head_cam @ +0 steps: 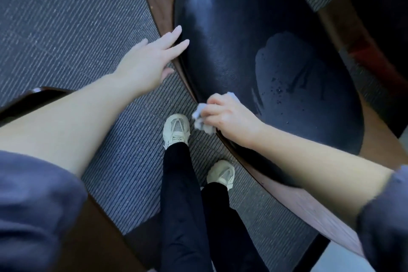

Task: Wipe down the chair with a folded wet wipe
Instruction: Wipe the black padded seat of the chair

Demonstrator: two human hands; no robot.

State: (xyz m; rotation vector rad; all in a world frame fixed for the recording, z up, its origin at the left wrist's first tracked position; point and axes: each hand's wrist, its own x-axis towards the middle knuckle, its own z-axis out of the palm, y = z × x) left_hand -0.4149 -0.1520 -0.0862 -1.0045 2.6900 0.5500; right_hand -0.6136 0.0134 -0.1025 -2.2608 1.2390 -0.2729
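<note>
A person stands over a black, leather-look padded chair seat [231,28] set in a curved brown wooden frame [304,203], on grey ribbed carpet [66,17]. The right hand [229,115] is curled closed at the seat's near edge, its grip bunched around a small white wet wipe [202,120], which spills out between the fingers and hangs just past the rim. The left hand [145,62] lies open, fingers spread, its fingertips resting on the seat's edge, grasping nothing and apparently steadying the chair.

A large damp patch [293,77] with scattered droplets darkens the seat on the far side of the right hand, while the far end looks dry and glossy; the wiping appears part done.

The wipe looks soft, limp and very light, more crumpled than neatly folded, so it would best be pinched flat under the fingers and pressed down with the palm. The seat's surface appears smooth and probably slick when wet, with some give in the padding. The chair itself looks rigid and heavy enough to stay put; its wooden rim seems the firmest place to brace.
</note>
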